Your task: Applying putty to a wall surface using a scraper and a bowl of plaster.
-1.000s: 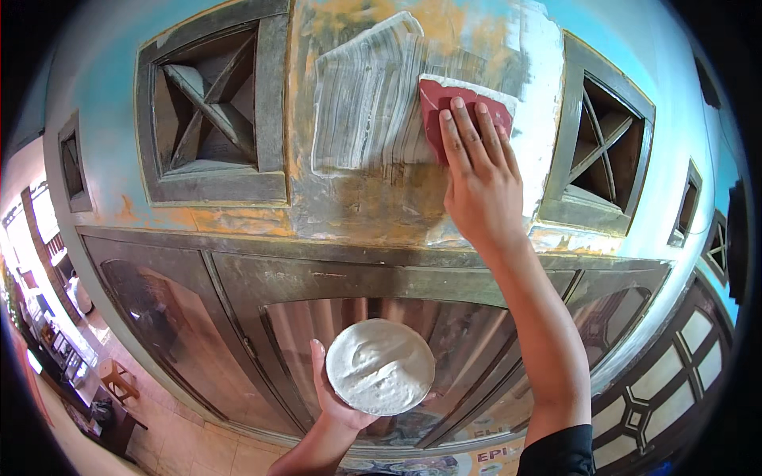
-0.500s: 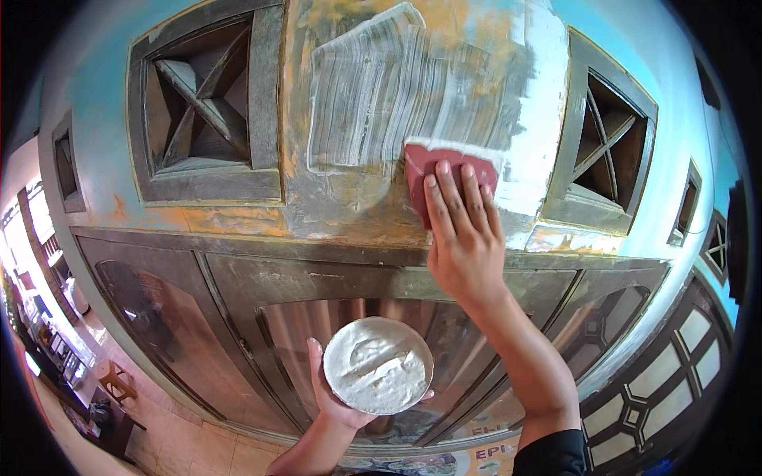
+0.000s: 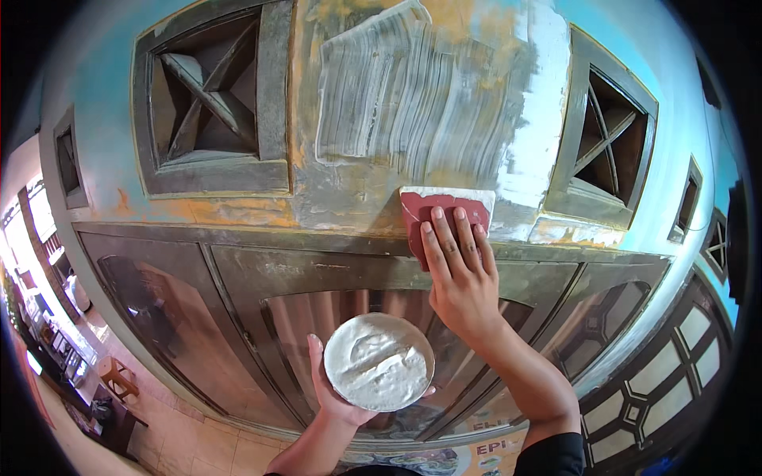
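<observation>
My right hand (image 3: 464, 285) grips a maroon flat spreader (image 3: 447, 200) edged with pale paste, at the bottom of the patched wall panel just above the wooden lintel (image 3: 333, 250). Streaky pale smears (image 3: 397, 95) cover the panel above it, with a whiter patch toward the right. My left hand (image 3: 333, 397) cradles a round shallow container (image 3: 379, 361) full of thick off-white paste, in front of the glazed door below.
Square wooden vents (image 3: 206, 95) (image 3: 611, 131) flank the panel. Glazed doors (image 3: 151, 317) span the lower wall, and a paneled door (image 3: 667, 381) stands at right. At left are a small wooden stool (image 3: 117, 373), a tiled floor (image 3: 222, 436) and a bright opening (image 3: 36, 214).
My right hand and the spreader have moved steadily down the panel from its upper right to the lintel, exposing more streaked surface. My left hand with the container has barely moved.
</observation>
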A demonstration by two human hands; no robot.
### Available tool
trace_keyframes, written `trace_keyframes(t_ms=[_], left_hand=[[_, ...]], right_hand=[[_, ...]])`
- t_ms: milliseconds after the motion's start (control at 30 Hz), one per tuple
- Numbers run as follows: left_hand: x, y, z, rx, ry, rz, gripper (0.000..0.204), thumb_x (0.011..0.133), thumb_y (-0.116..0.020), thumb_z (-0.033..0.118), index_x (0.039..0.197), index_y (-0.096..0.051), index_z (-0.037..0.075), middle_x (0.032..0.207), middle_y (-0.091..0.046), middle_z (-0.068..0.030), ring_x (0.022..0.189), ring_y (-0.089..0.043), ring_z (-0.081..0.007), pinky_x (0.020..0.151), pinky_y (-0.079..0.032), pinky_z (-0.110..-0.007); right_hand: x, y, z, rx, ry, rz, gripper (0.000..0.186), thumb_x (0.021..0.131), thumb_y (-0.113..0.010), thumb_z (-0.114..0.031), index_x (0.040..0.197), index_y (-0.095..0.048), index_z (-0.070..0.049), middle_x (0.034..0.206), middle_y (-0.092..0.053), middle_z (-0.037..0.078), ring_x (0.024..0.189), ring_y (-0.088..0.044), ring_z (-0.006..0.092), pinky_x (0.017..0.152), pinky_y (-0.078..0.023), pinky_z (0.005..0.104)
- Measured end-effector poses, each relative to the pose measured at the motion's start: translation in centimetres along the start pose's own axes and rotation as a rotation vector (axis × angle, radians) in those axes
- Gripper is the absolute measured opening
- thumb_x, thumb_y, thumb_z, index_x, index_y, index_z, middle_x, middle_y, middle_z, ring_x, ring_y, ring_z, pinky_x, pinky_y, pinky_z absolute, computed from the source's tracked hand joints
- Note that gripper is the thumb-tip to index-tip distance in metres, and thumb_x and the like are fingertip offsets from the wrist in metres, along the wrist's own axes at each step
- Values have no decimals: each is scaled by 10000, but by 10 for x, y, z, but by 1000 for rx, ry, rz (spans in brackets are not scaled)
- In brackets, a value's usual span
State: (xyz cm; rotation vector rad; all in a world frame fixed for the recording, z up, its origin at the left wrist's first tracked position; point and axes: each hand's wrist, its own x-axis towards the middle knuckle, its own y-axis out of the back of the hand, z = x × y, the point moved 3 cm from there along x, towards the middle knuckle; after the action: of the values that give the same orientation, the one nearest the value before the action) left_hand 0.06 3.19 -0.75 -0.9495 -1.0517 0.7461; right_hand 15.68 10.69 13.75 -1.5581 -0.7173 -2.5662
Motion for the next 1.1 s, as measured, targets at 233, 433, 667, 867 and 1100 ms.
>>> trace_keyframes(t_ms=[233,433,667,867,1100], left_hand=[[-6,-1,7,47,-58,40,917,944,-347,840,1553,-466,165,1638,-397,-137,1434,-409,-519,1021,-195,-932],[-15,4,12,61,-91,113,935,929,-370,848,1566,-443,167,1640,-389,-141,1425,-414,-526,1019,-212,-924],[-14,1,15,-39,-52,-5,967,918,-360,866,1577,-428,162,1649,-367,-161,1438,-382,-543,1024,-211,-917],[-12,4,14,17,-55,55,965,920,-361,864,1581,-422,165,1655,-358,-161,1446,-373,-544,1028,-212,-914],[-6,3,12,-14,-10,-30,949,929,-355,856,1578,-430,167,1655,-359,-159,1450,-376,-532,1030,-206,-916]], right_hand=[[47,63,27,687,-139,138,384,922,-563,67,1304,-587,32,1237,-661,205,1085,-652,331,924,-513,368],[110,56,62,1214,-461,22,167,1060,-600,-118,1119,-610,38,940,-696,112,876,-560,90,792,-498,293],[117,49,74,572,-506,24,211,978,-681,-115,1018,-647,89,957,-709,286,909,-671,474,780,-527,470],[106,51,91,276,-516,135,274,945,-733,-175,998,-670,86,921,-710,284,871,-683,457,782,-529,499],[94,63,133,162,-634,-5,316,944,-741,-244,953,-682,66,890,-714,276,876,-685,463,766,-523,513]])
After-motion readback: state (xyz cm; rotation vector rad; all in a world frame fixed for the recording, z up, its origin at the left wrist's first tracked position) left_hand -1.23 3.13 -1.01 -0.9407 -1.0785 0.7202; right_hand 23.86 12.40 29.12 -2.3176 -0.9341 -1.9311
